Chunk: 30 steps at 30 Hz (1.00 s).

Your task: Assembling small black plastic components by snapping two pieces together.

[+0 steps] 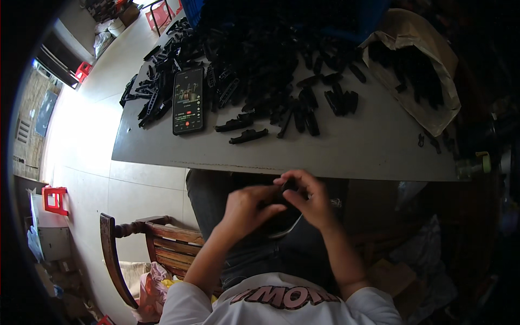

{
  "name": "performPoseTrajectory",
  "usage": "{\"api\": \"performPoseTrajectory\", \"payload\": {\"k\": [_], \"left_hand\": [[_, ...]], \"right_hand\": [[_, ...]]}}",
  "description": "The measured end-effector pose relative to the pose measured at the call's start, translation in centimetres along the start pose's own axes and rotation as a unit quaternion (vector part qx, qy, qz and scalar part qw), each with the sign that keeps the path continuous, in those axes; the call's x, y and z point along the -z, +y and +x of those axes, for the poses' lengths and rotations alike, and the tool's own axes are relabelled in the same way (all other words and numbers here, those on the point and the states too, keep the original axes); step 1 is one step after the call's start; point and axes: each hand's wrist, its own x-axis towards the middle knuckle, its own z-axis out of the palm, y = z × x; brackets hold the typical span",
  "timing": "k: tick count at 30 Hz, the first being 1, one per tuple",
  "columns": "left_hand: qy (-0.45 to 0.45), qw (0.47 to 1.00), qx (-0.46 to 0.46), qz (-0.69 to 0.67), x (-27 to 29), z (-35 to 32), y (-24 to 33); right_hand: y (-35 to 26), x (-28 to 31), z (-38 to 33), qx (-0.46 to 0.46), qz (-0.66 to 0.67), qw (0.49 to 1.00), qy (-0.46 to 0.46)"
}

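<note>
A: Left of your fingers?
B: Phone (188, 100), screen up, ahead-left of them on the table (374, 157). Heap of black parts (260, 70) starts right beside it, straight ahead of you. Two loose black parts (249, 136) lie closer, just ahead of your left hand (242, 208).
A: Left fingers?
B: Curled toward the middle, thumb held apart below. Can't tell if they grip; tips blur into shadow.
A: The piece?
B: Small dark piece (288, 186), between your hands, over your lap, just short of the table edge. Your right hand (313, 201) looks to pinch it, thumb against index. Shape unclear.
A: Doing it well?
B: Steady it with the right pinch, let the left fingers do the fine work. Lift it over the table: better light, and a drop stays reachable.
A: Right of your fingers?
B: Brown bag (441, 49), ahead-right, mouth toward you, black parts inside. Keep your elbow clear.
</note>
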Motion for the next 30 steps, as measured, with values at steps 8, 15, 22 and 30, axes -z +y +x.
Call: {"api": "performPoseTrajectory", "payload": {"k": [8, 15, 22, 30], "left_hand": [[0.175, 0.942, 0.056, 0.280, 2.9, 5.6, -1.5], [0.151, 0.919, 0.018, 0.364, 3.6, 6.3, -2.8], [0.085, 0.904, 0.197, -0.369, 1.7, 4.5, -0.8], [0.027, 0.913, 0.151, -0.377, -1.3, 3.5, 1.1]], "right_hand": [[0.3, 8.5, 9.8, 0.064, -0.359, 0.892, 0.267], [0.7, 9.5, 11.5, 0.003, -0.594, 0.767, 0.245], [-2.1, 6.2, 4.9, 0.002, 0.047, 0.994, 0.095], [-2.5, 1.8, 1.8, -0.035, 0.260, 0.963, 0.059]]}}
